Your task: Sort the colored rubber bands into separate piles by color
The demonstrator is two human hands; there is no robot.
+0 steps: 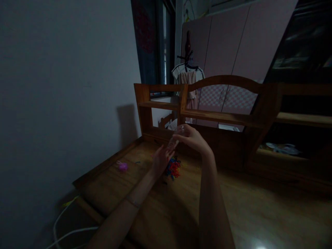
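Note:
A clear plastic bottle (175,137) is tilted, its upper end gripped from above by the bent fingers of my right hand (192,138). My left hand (161,159) is at the bottle's lower end with its fingers stretched out. Whether those fingers touch the bottle, I cannot tell. On the wooden desk just below lies a heap of small red, blue and yellow pieces (174,168), partly hidden by my left hand. They are too small and dim to name. A purple object with a pale loop (122,166) rests farther left.
A wooden desk (246,204) runs up to a shelf unit (223,116) along its back. The wall (77,103) borders the left side. White cables (72,231) hang by the near left corner. A crumpled plastic bag (282,148) sits in the right shelf.

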